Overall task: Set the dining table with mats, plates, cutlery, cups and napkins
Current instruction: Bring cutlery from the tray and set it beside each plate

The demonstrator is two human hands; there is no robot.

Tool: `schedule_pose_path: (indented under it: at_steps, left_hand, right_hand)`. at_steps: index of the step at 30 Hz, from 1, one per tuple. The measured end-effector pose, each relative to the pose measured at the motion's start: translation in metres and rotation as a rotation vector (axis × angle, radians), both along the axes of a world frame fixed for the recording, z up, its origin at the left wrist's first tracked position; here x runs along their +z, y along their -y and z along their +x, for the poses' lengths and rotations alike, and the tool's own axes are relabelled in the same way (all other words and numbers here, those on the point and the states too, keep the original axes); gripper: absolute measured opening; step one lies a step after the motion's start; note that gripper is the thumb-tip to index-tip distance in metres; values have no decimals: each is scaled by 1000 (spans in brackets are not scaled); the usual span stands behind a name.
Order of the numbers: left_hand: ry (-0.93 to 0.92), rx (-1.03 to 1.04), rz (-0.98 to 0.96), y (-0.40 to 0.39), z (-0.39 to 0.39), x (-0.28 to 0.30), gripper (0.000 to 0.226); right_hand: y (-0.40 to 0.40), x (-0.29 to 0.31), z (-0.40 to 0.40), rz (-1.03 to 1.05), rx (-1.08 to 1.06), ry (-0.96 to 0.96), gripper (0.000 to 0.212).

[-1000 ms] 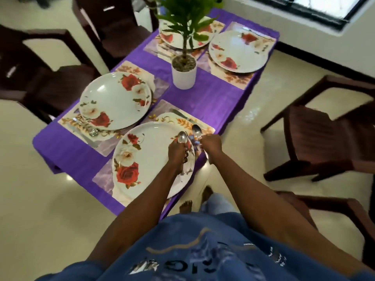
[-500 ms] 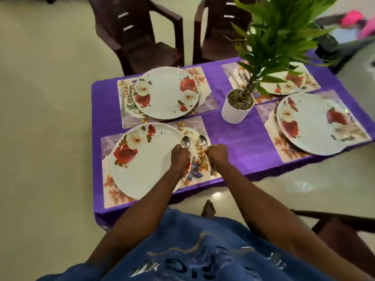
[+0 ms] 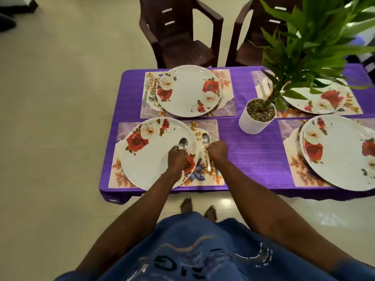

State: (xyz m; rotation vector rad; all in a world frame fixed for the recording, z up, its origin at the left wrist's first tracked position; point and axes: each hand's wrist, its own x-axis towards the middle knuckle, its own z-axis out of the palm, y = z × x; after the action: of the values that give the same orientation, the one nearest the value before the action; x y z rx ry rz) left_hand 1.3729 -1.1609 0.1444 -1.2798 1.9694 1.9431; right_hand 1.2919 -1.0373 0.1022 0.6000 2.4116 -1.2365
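Note:
My left hand (image 3: 177,158) grips a steel spoon (image 3: 183,143) over the near-left rose-patterned plate (image 3: 150,159), bowl pointing away from me. My right hand (image 3: 218,150) grips a second spoon (image 3: 205,138) just right of that plate, over its floral mat (image 3: 211,128). Other cutlery handles (image 3: 209,163) show below my right hand. The plate at the far left (image 3: 187,91) sits on a mat with a knife and a spoon (image 3: 151,96) on its left side. Two more plates (image 3: 336,153) (image 3: 316,100) lie on mats at the right.
A white pot with a green plant (image 3: 256,116) stands mid-table on the purple cloth (image 3: 253,151). Two dark brown chairs (image 3: 178,31) (image 3: 257,35) stand at the table's far side. My bare feet (image 3: 197,207) are at the near edge, on a pale tiled floor.
The view has swung round so I now face the table's long side squarely. Both hands keep holding their spoons at the near-left plate, barely shifted relative to it.

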Motion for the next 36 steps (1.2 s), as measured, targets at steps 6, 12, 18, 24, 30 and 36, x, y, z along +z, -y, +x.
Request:
schedule_pose_path:
  at_steps: [6, 12, 18, 24, 30, 36]
  left_hand:
    - [-1, 1, -21, 6, -4, -2, 30]
    - [4, -8, -24, 4, -6, -3, 23]
    - [-9, -39, -22, 2, -7, -1, 28]
    - [10, -78, -50, -7, -12, 1, 26]
    - [-99, -193, -51, -46, -26, 6, 27]
    - [-129, -405, 46, -105, -39, 11, 17]
  right_hand:
    - [3, 1, -5, 121, 107, 3, 13]
    - [1, 3, -3, 161, 161, -26, 14]
    - [-4, 7, 0, 116, 123, -86, 16]
    - [-33, 15, 2, -73, -92, -107, 12]
    - [-63, 27, 13, -178, -248, -129, 25]
    - [-119, 40, 27, -247, -360, -174, 30]
